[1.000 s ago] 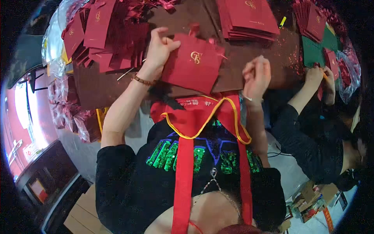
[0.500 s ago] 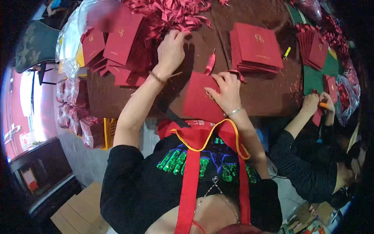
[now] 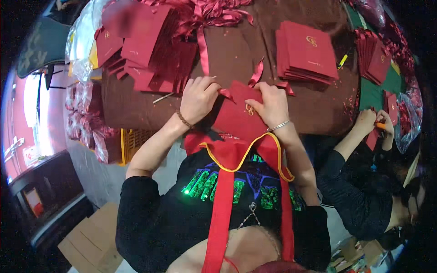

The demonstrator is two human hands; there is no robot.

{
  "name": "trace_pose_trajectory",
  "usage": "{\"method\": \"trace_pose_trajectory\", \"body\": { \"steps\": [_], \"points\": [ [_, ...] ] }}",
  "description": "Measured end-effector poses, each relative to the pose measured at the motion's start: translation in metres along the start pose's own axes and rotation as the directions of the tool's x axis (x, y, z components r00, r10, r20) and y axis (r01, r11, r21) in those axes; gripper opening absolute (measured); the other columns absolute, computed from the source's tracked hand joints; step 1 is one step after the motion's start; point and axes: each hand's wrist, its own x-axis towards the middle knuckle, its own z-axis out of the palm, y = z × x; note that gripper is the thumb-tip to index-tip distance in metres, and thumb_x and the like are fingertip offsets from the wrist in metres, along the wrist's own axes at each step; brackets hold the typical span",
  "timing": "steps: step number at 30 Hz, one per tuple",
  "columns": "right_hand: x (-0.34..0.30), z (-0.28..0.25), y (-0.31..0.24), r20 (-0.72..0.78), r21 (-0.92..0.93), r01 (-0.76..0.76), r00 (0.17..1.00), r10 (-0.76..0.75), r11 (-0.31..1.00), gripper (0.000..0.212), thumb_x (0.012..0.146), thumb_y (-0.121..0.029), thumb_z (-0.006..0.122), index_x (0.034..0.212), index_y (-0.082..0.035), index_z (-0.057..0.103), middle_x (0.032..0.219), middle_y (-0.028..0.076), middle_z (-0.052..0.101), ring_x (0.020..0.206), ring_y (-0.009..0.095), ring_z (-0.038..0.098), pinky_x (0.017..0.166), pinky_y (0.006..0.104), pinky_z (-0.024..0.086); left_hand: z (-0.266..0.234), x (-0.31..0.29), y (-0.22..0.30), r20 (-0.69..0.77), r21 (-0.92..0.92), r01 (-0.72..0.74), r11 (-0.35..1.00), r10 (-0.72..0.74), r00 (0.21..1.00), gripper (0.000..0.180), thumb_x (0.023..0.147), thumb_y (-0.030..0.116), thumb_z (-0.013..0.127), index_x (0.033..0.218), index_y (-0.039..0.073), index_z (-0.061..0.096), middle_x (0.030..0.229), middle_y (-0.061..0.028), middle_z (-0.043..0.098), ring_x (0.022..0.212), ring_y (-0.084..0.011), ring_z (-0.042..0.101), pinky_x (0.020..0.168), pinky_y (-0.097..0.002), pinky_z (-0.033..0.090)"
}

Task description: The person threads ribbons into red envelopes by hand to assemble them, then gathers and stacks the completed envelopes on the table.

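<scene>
A dark red flat paper bag or sleeve [image 3: 239, 116] with a gold emblem lies before me at the table's near edge, tilted slightly. My right hand [image 3: 271, 102] is closed on its upper right side, thumb on the face. Short red ribbon ends [image 3: 257, 73] stick out beyond its far edge. My left hand [image 3: 199, 98] is closed on a red ribbon [image 3: 225, 93], whose end shows between the fingertips at the bag's upper left corner. A longer ribbon strip [image 3: 203, 50] runs from behind that hand to the pile. Beneath the left hand lies a thin pale rod [image 3: 163, 98].
Stacked red bags [image 3: 307, 52] lie at right, another heap [image 3: 148, 43] at left. Loose ribbons [image 3: 214, 16] are piled at the far side. A yellow marker [image 3: 342, 61] lies beside the right stack. At far right a co-worker's hands [image 3: 375, 122] hold a red piece and something orange.
My left hand has come back from the ribbon pile to the bag, bringing a ribbon with it. My right hand stays on the bag, which now sits more tilted.
</scene>
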Motion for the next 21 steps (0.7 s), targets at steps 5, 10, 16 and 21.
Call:
{"method": "trace_pose_trajectory", "body": {
  "steps": [5, 10, 16, 21],
  "points": [
    [0.002, 0.002, 0.003, 0.064, 0.151, -0.087, 0.995, 0.078, 0.985, 0.033, 0.071, -0.03, 0.068, 0.094, -0.007, 0.059, 0.081, 0.012, 0.063, 0.073, 0.028, 0.06, 0.064, 0.0358, 0.047, -0.013, -0.012, 0.012, 0.16, 0.092, 0.06, 0.994, -0.074, 0.984, 0.035, 0.067, 0.009, 0.06, 0.102, 0.01, 0.056, 0.1, -0.0059, 0.054, 0.087, -0.025, 0.049, 0.074, -0.0362, 0.037],
    [-0.003, -0.001, 0.004, 0.143, 0.206, -0.179, 0.978, 0.151, 0.962, 0.034, 0.073, -0.031, 0.067, 0.098, -0.009, 0.06, 0.081, 0.012, 0.063, 0.075, 0.026, 0.061, 0.065, 0.0341, 0.047, -0.005, -0.025, 0.01, 0.202, -0.146, -0.097, 0.985, 0.125, 0.971, 0.034, 0.069, 0.008, 0.058, 0.102, 0.008, 0.057, 0.101, -0.0069, 0.055, 0.083, -0.0245, 0.05, 0.074, -0.0334, 0.04],
    [-0.002, -0.011, 0.008, 0.345, 0.348, -0.287, 0.924, 0.163, 0.893, 0.036, 0.077, -0.027, 0.063, 0.103, -0.003, 0.059, 0.088, 0.014, 0.063, 0.082, 0.021, 0.061, 0.074, 0.0291, 0.045, -0.013, -0.013, 0.021, 0.043, -0.18, -0.081, 0.98, 0.09, 0.995, 0.01, 0.072, 0.016, 0.065, 0.08, 0.011, 0.061, 0.076, 0.0003, 0.056, 0.074, -0.02, 0.049, 0.064, -0.0332, 0.035],
    [-0.008, -0.01, 0.007, 0.368, 0.391, -0.302, 0.917, 0.153, 0.869, 0.036, 0.078, -0.025, 0.062, 0.104, -0.002, 0.058, 0.091, 0.014, 0.063, 0.086, 0.019, 0.06, 0.076, 0.0286, 0.044, -0.006, -0.004, 0.035, 0.111, -0.151, 0.015, 0.988, 0.002, 0.994, 0.016, 0.072, 0.024, 0.066, 0.084, 0.014, 0.061, 0.077, 0.0004, 0.055, 0.079, -0.0191, 0.048, 0.069, -0.0348, 0.033]
  ]
}}
